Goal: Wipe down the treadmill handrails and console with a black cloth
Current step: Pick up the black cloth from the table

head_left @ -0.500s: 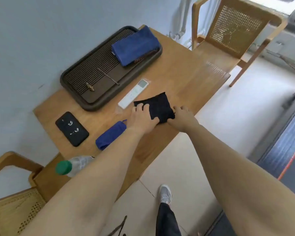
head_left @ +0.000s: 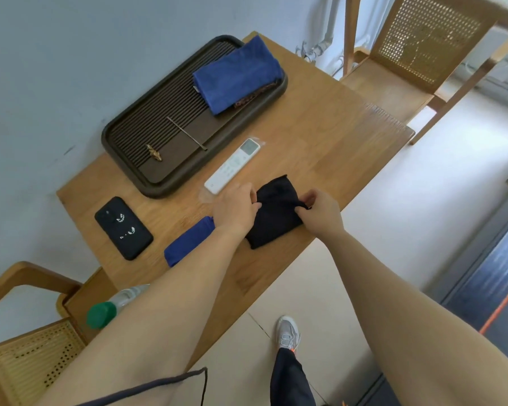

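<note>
A folded black cloth [head_left: 274, 213] lies near the front edge of the wooden table [head_left: 329, 142]. My left hand [head_left: 236, 208] grips its left edge with curled fingers. My right hand [head_left: 320, 210] pinches the cloth's right corner between thumb and fingers. A strip of the treadmill [head_left: 493, 288], dark with an orange line, shows at the right edge; its handrails and console are out of view.
On the table lie a white remote [head_left: 232, 166], a black phone [head_left: 123, 227], a rolled blue cloth [head_left: 188, 241] and a dark tray [head_left: 165, 183] with a blue towel [head_left: 236, 74]. A green-capped bottle [head_left: 109, 309] lies on the left chair. Another cane chair [head_left: 417, 51] stands at the back right.
Both hands have gone from resting on the cloth to gripping its edges. The cloth has shifted slightly toward the table's front edge.
</note>
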The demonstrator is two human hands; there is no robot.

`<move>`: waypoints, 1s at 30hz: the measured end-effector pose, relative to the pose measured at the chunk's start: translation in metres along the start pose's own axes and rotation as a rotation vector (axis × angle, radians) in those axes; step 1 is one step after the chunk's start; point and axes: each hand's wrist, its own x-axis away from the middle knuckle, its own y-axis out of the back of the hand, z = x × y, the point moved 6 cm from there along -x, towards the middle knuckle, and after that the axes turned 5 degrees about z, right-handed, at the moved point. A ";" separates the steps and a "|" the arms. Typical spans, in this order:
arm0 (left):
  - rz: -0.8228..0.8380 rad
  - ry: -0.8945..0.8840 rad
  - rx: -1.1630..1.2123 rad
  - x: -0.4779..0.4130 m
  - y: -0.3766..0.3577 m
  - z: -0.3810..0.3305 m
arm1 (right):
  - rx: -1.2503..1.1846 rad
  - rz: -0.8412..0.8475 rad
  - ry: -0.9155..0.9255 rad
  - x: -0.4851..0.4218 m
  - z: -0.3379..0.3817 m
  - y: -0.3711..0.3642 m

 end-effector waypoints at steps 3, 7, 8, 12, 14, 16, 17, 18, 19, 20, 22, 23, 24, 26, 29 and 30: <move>0.069 -0.031 0.035 0.020 0.016 -0.010 | -0.100 0.006 -0.044 0.028 0.003 0.012; 0.310 -0.041 0.080 0.057 0.026 -0.020 | -0.175 -0.018 -0.043 0.083 0.012 0.027; 0.381 -0.031 0.067 0.066 0.027 -0.021 | -0.185 -0.042 -0.038 0.098 0.015 0.032; 0.573 -0.102 -0.011 0.113 0.040 -0.032 | -0.169 -0.149 -0.009 0.167 0.033 0.057; 0.593 -0.170 0.033 0.139 0.050 -0.038 | -0.157 -0.182 0.008 0.206 0.043 0.068; 0.572 -0.244 0.127 0.167 0.064 -0.046 | -0.166 -0.219 -0.001 0.247 0.044 0.074; 0.557 -0.281 0.169 0.182 0.070 -0.050 | -0.179 -0.250 -0.014 0.268 0.043 0.076; 0.539 -0.320 0.203 0.197 0.076 -0.053 | -0.200 -0.287 -0.027 0.290 0.039 0.076; 0.523 -0.362 0.239 0.214 0.080 -0.055 | -0.228 -0.326 -0.041 0.314 0.034 0.074; 0.504 -0.411 0.291 0.232 0.085 -0.058 | -0.258 -0.359 -0.055 0.338 0.028 0.071; 0.459 -0.491 0.379 0.269 0.094 -0.063 | -0.298 -0.405 -0.096 0.385 0.015 0.060; 0.448 -0.525 0.396 0.287 0.096 -0.066 | -0.310 -0.425 -0.116 0.407 0.008 0.053; 0.450 -0.560 0.398 0.306 0.098 -0.069 | -0.318 -0.446 -0.131 0.429 0.001 0.047; 0.487 -0.608 0.373 0.341 0.093 -0.075 | -0.331 -0.509 -0.162 0.469 -0.011 0.039; 0.531 -0.640 0.322 0.379 0.079 -0.087 | -0.376 -0.596 -0.205 0.524 -0.032 0.035; 0.530 -0.651 0.304 0.391 0.075 -0.092 | -0.400 -0.612 -0.214 0.540 -0.040 0.036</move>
